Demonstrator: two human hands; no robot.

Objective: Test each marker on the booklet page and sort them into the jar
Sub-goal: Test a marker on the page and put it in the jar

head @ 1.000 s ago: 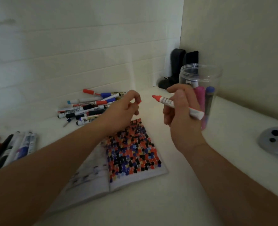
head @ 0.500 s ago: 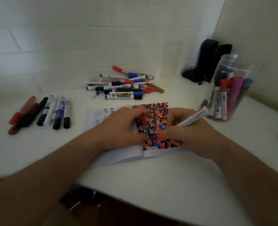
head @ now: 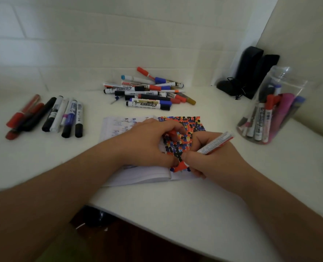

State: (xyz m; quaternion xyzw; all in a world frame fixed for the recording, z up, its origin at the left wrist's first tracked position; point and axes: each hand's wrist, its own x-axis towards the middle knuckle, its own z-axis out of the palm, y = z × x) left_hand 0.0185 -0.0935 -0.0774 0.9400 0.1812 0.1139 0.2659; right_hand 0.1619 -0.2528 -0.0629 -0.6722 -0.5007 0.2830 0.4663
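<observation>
So the red marker (head: 211,146) has come down from mid-air a second ago and its tip is now on the booklet page (head: 183,137), right hand (head: 213,157) gripping it; left hand (head: 153,142) pinches the red cap (head: 173,133) and pins the page. Testing's underway, jar (head: 270,110) comes after, I'd guess.

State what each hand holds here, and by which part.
Right hand grips the white-barrelled red marker near its tip end. Left hand pinches its small red cap.
</observation>
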